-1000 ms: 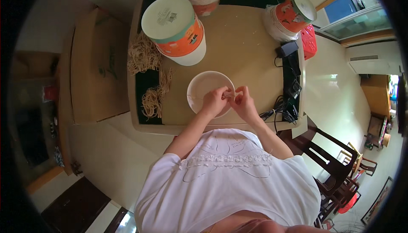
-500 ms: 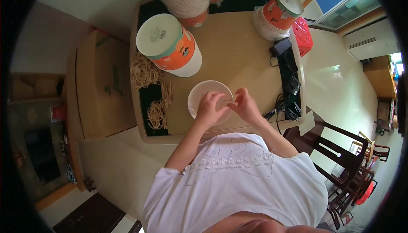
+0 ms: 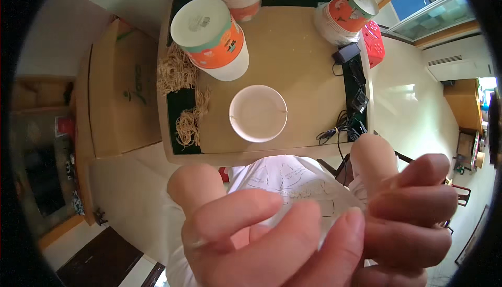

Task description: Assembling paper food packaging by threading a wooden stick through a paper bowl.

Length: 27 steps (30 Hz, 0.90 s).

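- The left hand is raised close to the camera, filling the lower middle of the view; its fingers are curled inward and pressed side by side against a thin clear plastic piece.
- The right hand is also held up close, at the lower right, its fingers stacked together and pinching the other edge of the same clear plastic piece, which stretches between both hands.
- That clear piece is well above the table, in the air in front of the person's white shirt; what exactly it is cannot be told.
- A white paper bowl stands open and upright near the table's near edge, about midway along it.
- A tall stack of orange-and-white paper bowls sits upside down towards the far left corner.
- A second, smaller stack of orange bowls stands near the far right corner.
- Heaps of rubber bands lie along the left edge.
- A black charger with cables lies along the right edge.
- A cardboard box stands on the floor just left of the table.
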Tool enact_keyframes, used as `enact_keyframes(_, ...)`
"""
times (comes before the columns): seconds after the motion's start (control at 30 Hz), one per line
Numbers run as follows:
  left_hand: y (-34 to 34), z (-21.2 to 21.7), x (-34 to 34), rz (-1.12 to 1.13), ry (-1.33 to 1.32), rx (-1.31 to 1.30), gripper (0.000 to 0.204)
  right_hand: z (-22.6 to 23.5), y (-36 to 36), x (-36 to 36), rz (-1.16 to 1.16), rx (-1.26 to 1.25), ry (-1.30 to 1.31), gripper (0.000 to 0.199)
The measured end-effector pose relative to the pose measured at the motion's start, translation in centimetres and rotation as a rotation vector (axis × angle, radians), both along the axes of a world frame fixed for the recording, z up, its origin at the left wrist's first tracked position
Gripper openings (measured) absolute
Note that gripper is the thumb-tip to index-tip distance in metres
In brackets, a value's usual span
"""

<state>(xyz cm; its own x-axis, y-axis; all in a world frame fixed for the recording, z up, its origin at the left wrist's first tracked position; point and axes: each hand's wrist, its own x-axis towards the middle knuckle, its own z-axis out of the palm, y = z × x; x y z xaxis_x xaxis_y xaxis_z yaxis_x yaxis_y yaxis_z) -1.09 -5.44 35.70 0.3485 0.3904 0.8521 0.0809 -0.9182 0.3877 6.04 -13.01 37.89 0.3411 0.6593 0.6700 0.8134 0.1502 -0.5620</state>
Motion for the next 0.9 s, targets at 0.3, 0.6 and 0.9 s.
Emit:
enact_keyframes(0.3,1.7,0.1,0.9,-0.308,0.057,0.073,0.028,0.0,-0.8,7.5,0.423,0.091,-0.477,0.018)
enact_keyframes(0.6,3.4,0.3,-3.0,-0.403,0.302,-0.087,0.026,-1.5,0.0,3.1,0.002,-0.031,-0.57,0.023)
enact_keyframes(0.9,3.1,3.1,-8.2,-0.272,0.633,-0.048,0.03,-0.5,-2.6,4.3,-1.512,-0.541,-2.072,0.013)
